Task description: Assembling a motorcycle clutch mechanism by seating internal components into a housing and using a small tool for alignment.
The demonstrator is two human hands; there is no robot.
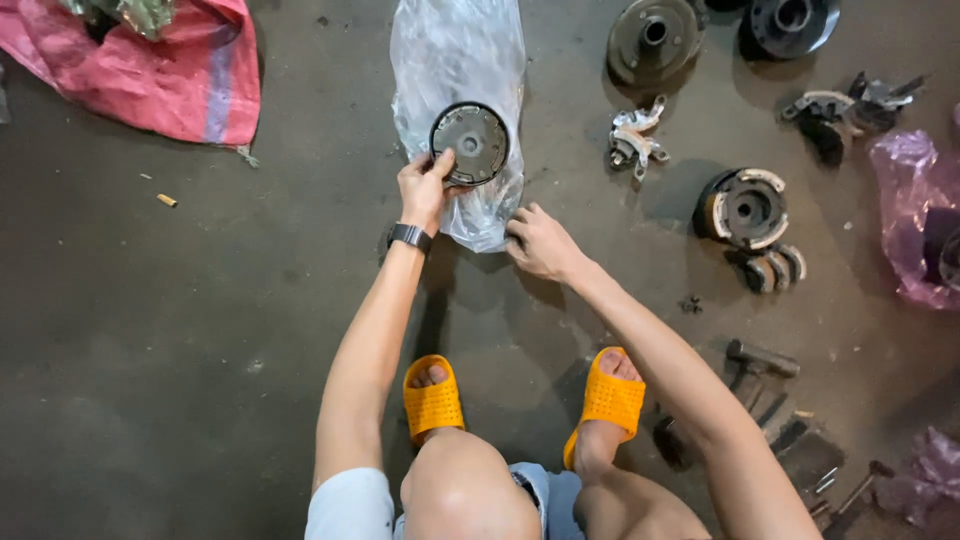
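Squatted in 2 orange slippers on the dark concrete floor. Just ahead, pressed the right hand down on the near corner of a clear plastic bag, fingers bent; could not tell whether pinching the film or only pinning it. Clenched the left hand, black wristband on its wrist, around the lower rim of a round dark metal disc, thumb on the face, fingers behind. Held that disc over the bag's lower half; could not tell whether inside the film or on top.

Judged best done with the rim pinch firm and the disc flat, away from the thin film's edge, and the right hand anchoring the corner against sliding or tearing.

Farther right, lay a clutch shoe assembly, a small bright bracket and a round drum; far left, a red sack.
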